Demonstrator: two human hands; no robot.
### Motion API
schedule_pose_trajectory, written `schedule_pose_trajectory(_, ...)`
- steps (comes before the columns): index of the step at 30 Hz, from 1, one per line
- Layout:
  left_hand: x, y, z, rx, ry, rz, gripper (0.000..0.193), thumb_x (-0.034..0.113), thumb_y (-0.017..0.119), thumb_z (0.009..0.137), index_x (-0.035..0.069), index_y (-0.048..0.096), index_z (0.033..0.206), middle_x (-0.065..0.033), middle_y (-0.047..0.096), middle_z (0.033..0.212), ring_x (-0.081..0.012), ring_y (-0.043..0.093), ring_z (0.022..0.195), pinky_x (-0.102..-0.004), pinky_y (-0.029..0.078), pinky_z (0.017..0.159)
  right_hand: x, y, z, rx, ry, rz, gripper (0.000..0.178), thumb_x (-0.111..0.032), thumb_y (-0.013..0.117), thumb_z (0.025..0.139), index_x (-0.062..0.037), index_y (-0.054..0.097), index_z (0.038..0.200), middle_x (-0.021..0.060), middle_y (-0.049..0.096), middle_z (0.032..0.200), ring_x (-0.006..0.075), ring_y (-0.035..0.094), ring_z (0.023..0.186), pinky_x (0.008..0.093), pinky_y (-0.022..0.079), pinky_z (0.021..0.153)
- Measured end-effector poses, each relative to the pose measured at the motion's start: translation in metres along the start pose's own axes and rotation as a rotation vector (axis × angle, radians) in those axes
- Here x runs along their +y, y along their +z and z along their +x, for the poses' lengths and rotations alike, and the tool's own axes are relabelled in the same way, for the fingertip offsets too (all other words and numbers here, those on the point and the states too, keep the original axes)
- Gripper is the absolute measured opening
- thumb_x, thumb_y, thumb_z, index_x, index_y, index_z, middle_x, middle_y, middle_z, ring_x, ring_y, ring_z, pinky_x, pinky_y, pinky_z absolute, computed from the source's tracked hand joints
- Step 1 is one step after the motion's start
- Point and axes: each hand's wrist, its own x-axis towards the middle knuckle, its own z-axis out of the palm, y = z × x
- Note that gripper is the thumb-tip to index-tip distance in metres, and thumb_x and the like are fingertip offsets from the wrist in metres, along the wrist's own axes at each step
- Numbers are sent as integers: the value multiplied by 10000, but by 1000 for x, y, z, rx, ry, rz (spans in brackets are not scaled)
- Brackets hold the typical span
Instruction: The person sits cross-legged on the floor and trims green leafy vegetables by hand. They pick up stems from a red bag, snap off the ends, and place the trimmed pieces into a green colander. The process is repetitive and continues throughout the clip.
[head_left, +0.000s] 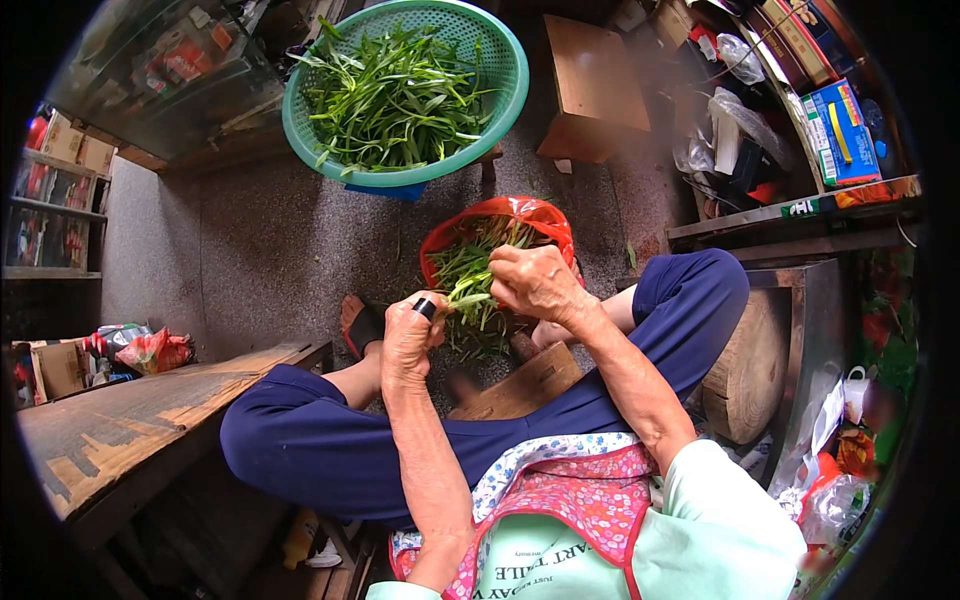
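My left hand [406, 338] is closed, its fingers at one end of a few green leafy stems [466, 300]. A short black thing [426, 309] shows at its thumb; whether it is a handle or something worn, I cannot tell. My right hand [540, 284] is closed in a pinch at the other end of the stems, its fingertips partly hidden. Just beyond and below both hands, an open red plastic bag [545, 212] on the floor holds loose greens [462, 265]. Farther ahead, a green plastic colander [512, 105] is heaped with long leafy greens [395, 95].
A worn wooden bench [150, 420] runs along my left. Between my knees is a small wooden stool [520, 388]. A brown wooden box [595, 90] stands right of the colander, and cluttered shelves [790, 222] line the right. A round wood block [748, 365] sits beside my right knee.
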Motion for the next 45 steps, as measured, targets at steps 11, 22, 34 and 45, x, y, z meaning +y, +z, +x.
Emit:
schedule_pose_trajectory(11,-11,-10,2,-114,44,-186,245,328,736,875,90,687,849,40,533,650,-56,351,472,-250,263,471,1,11,2,26,-18,-43,216,-209,692,707,-64,560,616,89,586,646,284,647,592,404,528,545)
schedule_pose_trajectory(22,-1,14,-4,164,301,317,47,75,665,842,38,691,854,74,554,667,-16,418,556,-202,252,493,-14,-31,39,65,-34,156,100,-121,671,827,-81,711,910,86,662,842,263,672,710,369,555,629)
schedule_pose_trajectory(34,25,28,-21,-51,485,-256,126,37,657,889,-33,692,988,-51,667,861,-112,592,721,-248,483,697,-57,-44,85,292,-282,180,74,-99,709,673,-79,648,710,39,553,657,205,601,550,337,488,466)
schedule_pose_trajectory(45,-121,-68,81,958,43,618,542,69,660,692,59,676,1233,-241,682,1154,-387,648,1073,-430,497,932,-59,-87,224,850,-196,-105,352,-16,622,808,67,608,1150,207,638,1111,276,677,672,364,569,610)
